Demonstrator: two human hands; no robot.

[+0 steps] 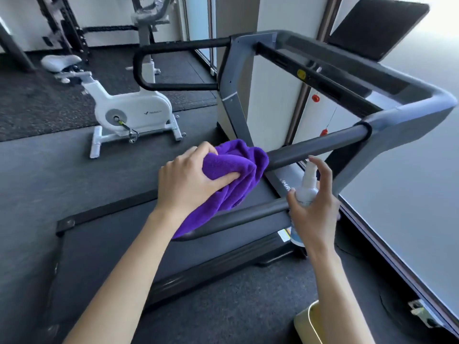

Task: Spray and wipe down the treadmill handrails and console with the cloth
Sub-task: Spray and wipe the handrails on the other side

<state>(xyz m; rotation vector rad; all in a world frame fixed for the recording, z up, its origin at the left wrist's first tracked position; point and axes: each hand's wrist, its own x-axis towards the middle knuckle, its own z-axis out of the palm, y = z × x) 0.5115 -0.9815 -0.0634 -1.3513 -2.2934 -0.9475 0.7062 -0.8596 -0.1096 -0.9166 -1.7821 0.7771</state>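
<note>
My left hand (191,177) grips a bunched purple cloth (233,180) that drapes over the near black handrail loop (248,216) of the treadmill. My right hand (315,209) holds a small white spray bottle (308,187), forefinger raised over its nozzle, just beside the cloth and below the rail's upper bar (318,145). The far handrail loop (178,45) sticks out on the other side. The grey console frame (409,117) and its dark tilted screen (377,28) are at the upper right.
A white exercise bike (129,110) stands on the dark floor to the left. The treadmill belt (119,244) lies below my arms. A pale yellow container (310,324) sits at the bottom right. A window or glass wall (422,194) runs along the right.
</note>
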